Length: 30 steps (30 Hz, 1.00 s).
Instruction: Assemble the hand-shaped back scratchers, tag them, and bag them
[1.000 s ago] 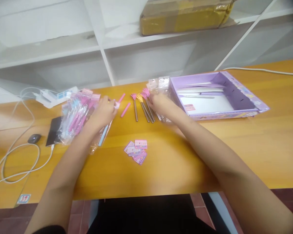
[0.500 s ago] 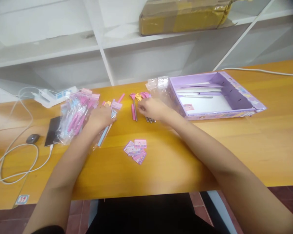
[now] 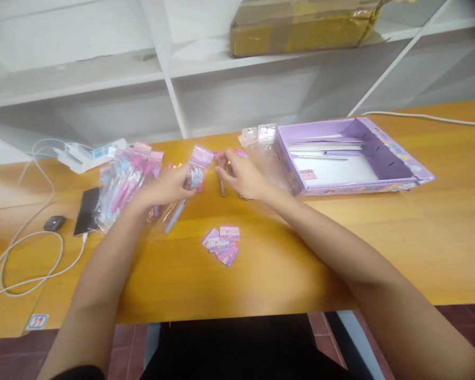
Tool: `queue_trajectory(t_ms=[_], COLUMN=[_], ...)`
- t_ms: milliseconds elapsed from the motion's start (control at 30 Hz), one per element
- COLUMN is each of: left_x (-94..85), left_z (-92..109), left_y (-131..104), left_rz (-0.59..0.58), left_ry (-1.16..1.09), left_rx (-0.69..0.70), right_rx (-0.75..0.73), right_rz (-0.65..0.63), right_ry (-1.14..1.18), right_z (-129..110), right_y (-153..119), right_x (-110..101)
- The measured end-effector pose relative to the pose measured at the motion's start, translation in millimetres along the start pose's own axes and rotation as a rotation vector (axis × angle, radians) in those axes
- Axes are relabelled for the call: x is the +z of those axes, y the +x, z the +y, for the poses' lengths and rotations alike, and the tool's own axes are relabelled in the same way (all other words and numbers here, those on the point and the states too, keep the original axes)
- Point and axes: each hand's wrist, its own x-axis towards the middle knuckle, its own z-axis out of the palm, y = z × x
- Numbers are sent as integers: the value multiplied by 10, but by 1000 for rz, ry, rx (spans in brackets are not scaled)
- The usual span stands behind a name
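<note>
1. At the far left, a white cable runs looped over the tabletop to a dark flat device; a sleeve or forearm catching the loop could drag the device.
2. The bagged pile overlaps that device's edge. Its slick plastic could slide if the left forearm nudges it.
3. The left hand is closed on a clear packet with a printed header and something pale blue inside, raised over the middle of the table. A grip on loose film could let the contents slip or crease the packet.
4. Below that hand, a blue handle slants towards the person; whether it belongs to the packet is blurred. A low sweep could knock it.
5. Nearer the person, printed cards lie loosely overlapped, so a brushing wrist could scatter them.
6. The right hand is curled beside the header; I cannot tell whether its fingertips pinch anything. It hides most of the metal rods beneath, which could roll if bumped unseen.
7. Flat clear bags lie against the purple box; light film could cling to the right hand and shift.
</note>
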Motion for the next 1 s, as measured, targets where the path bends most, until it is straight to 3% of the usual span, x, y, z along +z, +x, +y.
queue_trajectory(t_ms=[167,433,567,767,833,933,1000], left_x=[-78,-135,-161,-179,-221,-322,-392], left_z=[95,110,120,127,131,73,-3], left_y=[-124,-227,-252,-261,-274,-304,-328], left_rz=[-190,-258,-255,-286,-316,-367,-413], left_ry=[-76,-155,-151,-153,-153,-108,-96], left_rx=[123,230,266,254,251,242,196], right_rx=[-45,-67,-205,-249,-225,-99,-25], right_rz=[152,245,204,39,46,172,149], right_ry=[110,-87,-69,89,99,85,98], right_z=[-178,-356,-371,-443,-413,-293,-205], right_y=[-28,-84,-106,-107,-78,-28,-19], right_x=[-22,-235,-428,-573,-593,-659,-711])
